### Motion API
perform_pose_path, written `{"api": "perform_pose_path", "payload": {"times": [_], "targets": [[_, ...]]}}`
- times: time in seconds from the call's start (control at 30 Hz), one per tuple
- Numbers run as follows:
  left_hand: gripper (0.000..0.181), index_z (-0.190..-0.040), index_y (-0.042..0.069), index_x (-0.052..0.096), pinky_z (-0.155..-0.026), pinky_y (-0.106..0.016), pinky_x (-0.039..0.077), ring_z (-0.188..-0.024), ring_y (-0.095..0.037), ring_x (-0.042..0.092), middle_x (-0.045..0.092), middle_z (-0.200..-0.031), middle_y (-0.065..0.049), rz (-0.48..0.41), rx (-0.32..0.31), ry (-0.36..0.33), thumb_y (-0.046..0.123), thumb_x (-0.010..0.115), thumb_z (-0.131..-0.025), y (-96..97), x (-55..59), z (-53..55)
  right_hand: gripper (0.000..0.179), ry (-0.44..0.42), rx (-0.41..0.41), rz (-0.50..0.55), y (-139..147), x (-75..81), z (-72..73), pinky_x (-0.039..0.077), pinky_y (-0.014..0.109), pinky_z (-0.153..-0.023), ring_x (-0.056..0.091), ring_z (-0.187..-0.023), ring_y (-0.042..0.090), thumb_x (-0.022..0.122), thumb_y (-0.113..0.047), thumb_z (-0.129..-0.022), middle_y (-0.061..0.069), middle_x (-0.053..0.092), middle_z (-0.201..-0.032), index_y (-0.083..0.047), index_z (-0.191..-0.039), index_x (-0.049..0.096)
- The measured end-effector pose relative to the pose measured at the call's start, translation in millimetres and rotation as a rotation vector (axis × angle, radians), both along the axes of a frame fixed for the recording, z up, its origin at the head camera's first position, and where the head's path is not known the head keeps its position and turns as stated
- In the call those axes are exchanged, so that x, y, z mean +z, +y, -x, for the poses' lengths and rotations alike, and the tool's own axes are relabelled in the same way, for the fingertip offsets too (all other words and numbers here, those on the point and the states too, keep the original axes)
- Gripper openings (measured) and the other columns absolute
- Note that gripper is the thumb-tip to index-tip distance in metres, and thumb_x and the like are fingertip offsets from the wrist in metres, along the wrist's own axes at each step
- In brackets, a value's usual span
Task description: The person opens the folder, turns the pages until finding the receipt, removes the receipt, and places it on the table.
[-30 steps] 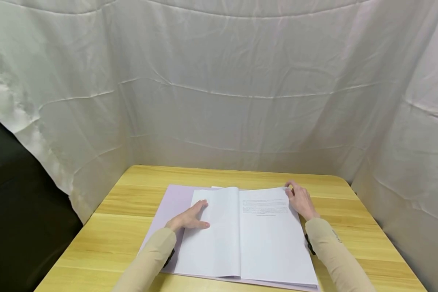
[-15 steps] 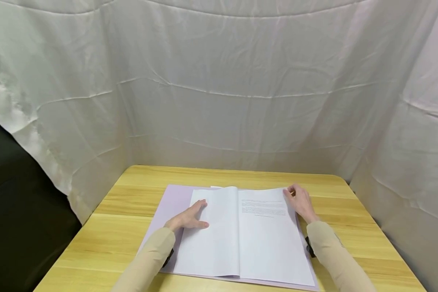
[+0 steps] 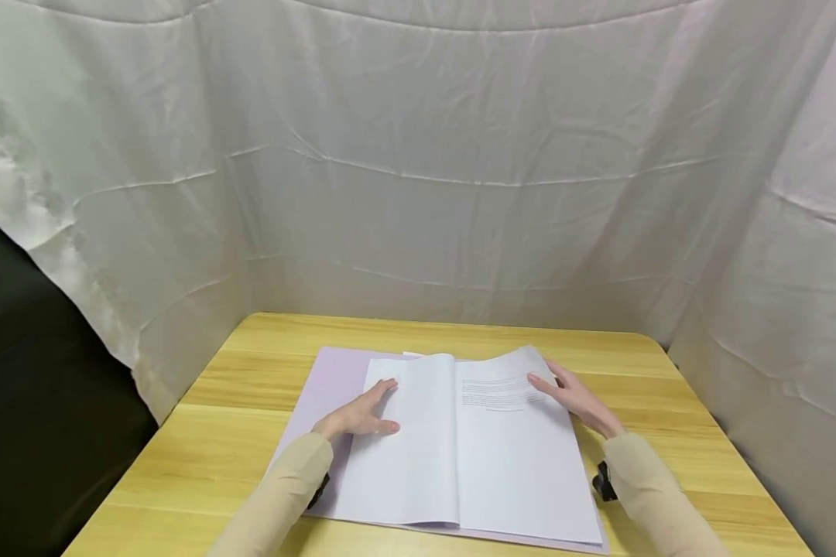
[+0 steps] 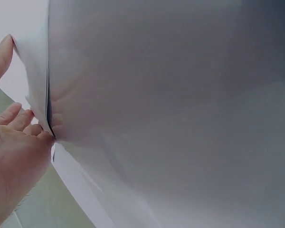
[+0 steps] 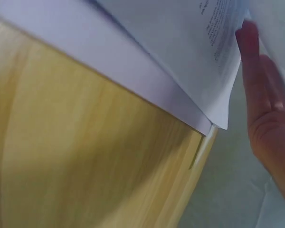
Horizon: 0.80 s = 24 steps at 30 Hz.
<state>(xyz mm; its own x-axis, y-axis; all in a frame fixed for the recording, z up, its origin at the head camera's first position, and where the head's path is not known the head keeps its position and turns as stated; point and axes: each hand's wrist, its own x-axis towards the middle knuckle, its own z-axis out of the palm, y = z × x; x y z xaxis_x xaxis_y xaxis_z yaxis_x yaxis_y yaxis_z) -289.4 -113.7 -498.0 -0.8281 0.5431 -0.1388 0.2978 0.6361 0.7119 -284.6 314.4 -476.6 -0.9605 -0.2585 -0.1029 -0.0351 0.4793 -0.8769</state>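
An open document of white sheets [image 3: 418, 480] lies over a lilac folder cover [image 3: 334, 375], its fold running down the middle. My left hand [image 3: 358, 415] rests on the left-hand sheets with thumb and fingers spread. On the right, a page with a few lines of print [image 3: 515, 464] curls up at its far corner. My right hand [image 3: 580, 400] holds that corner, thumb over the print and fingers behind. In the right wrist view, a raised sheet [image 5: 275, 28] stands beside the thumb, while the printed sheet below [image 5: 180, 42] lies over the lilac cover.
A wooden table [image 3: 202, 433] carries the folder near its front edge. Pale cloth curtains [image 3: 460, 193] hang behind and at both sides. A dark area [image 3: 35, 402] shows at the left. Each wrist wears a small black device, one near the right sleeve [image 3: 604, 481].
My right hand has turned at the far right corner, its thumb now over the page and its fingers behind. The corner has risen and curls inward. My left hand has stayed in place.
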Motion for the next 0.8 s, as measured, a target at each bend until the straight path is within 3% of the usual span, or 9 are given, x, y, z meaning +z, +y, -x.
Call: {"api": "perform_pose_path", "payload": {"times": [0.1, 0.3, 0.37, 0.5, 0.67, 0.8], "targets": [[0.086, -0.157, -0.002, 0.022, -0.125, -0.063, 0.017, -0.154, -0.047, 0.016, 0.018, -0.165, -0.029, -0.006, 0.0, 0.0, 0.025, 0.072, -0.093, -0.5, 1.5, 0.5, 0.076, -0.038, 0.043, 0.053, 1, 1.0, -4.4, 0.051, 0.055, -0.105, 0.032, -0.145, 0.047, 0.052, -0.038, -0.104, 0.022, 0.008, -0.169, -0.014, -0.163, 0.011], [0.086, -0.157, -0.001, 0.022, -0.125, -0.064, 0.016, -0.154, -0.048, 0.015, 0.018, -0.165, -0.029, -0.02, -0.007, 0.008, 0.028, 0.072, -0.093, -4.1, 3.0, 0.6, 0.08, -0.22, 0.096, 0.172, -4, 10.1, -15.3, 0.059, 0.046, -0.094, 0.061, -0.122, 0.032, 0.046, -0.044, -0.106, 0.025, 0.02, -0.165, -0.028, -0.162, -0.01], [0.087, -0.157, -0.002, 0.022, -0.125, -0.064, 0.016, -0.153, -0.048, 0.016, 0.019, -0.165, -0.03, -0.024, -0.013, 0.013, 0.029, 0.072, -0.093, -5.5, 4.0, -0.4, 0.079, -0.271, 0.116, 0.206, -7, 13.0, -18.7, 0.059, 0.046, -0.093, 0.063, -0.119, 0.029, 0.04, -0.047, -0.107, 0.03, 0.027, -0.16, -0.029, -0.161, -0.015], [0.089, -0.157, -0.004, 0.021, -0.125, -0.063, 0.017, -0.153, -0.048, 0.018, 0.02, -0.164, -0.031, -0.026, -0.023, 0.025, 0.03, 0.072, -0.092, -7.1, 5.8, -2.4, 0.078, -0.306, 0.174, 0.204, -10, 20.0, -23.5, 0.057, 0.042, -0.097, 0.061, -0.122, 0.025, 0.022, -0.058, -0.107, 0.035, 0.021, -0.16, -0.018, -0.161, -0.018], [0.091, -0.157, -0.004, 0.021, -0.126, -0.062, 0.017, -0.153, -0.048, 0.018, 0.021, -0.164, -0.03, -0.02, -0.031, 0.045, 0.033, 0.073, -0.092, -6.4, 8.4, -4.6, 0.086, -0.296, 0.263, 0.207, -12, 25.8, -26.3, 0.055, 0.038, -0.098, 0.06, -0.121, 0.024, -0.001, -0.066, -0.1, 0.038, 0.035, -0.149, -0.004, -0.161, -0.006], [0.091, -0.157, -0.003, 0.021, -0.126, -0.061, 0.016, -0.154, -0.047, 0.017, 0.019, -0.165, -0.029, -0.025, -0.031, 0.046, 0.034, 0.072, -0.092, -5.1, 12.2, -7.2, 0.086, -0.271, 0.329, 0.251, -13, 28.5, -27.7, 0.052, 0.038, -0.099, 0.058, -0.12, 0.022, -0.01, -0.065, -0.098, 0.038, 0.033, -0.147, -0.005, -0.16, -0.012]]}}
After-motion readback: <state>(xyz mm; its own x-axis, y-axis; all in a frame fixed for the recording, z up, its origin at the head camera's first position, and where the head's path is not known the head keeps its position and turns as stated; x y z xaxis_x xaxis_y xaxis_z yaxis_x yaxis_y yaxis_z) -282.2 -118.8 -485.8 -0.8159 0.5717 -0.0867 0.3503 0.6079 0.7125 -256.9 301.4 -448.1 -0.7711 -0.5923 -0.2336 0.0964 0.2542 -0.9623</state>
